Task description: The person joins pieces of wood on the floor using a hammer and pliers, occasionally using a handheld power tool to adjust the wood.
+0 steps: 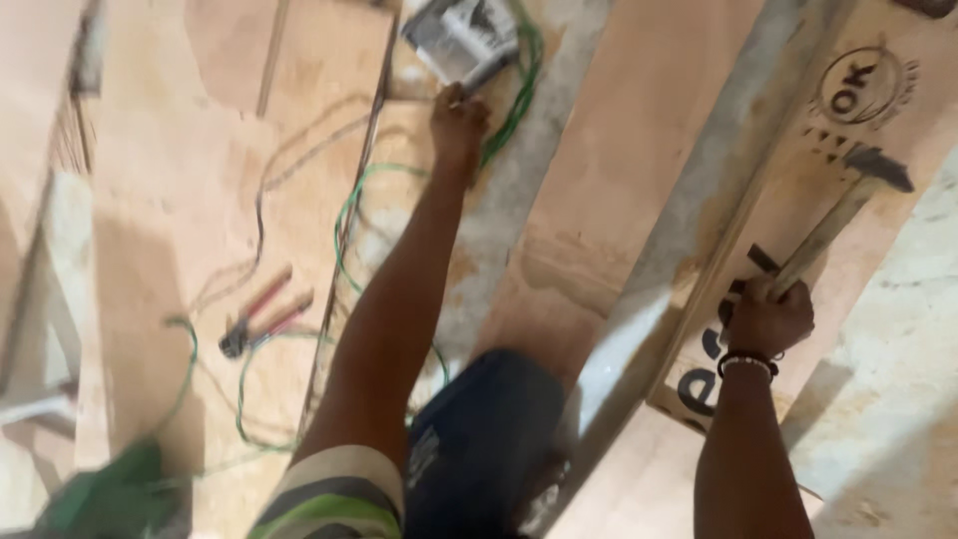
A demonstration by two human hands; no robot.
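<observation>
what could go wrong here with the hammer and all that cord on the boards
1. The right hand grips the hammer low on its handle, head resting on a plywood strip; a swing could glance off.
2. The green cord loops under the outstretched left arm, near the left hand, and could snag.
3. Red-handled pliers lie loose on the plywood sheet and could be knelt on.

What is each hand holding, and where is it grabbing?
Right hand grips a hammer at its handle's end. Left hand reaches a grey packet; grip unclear.
</observation>
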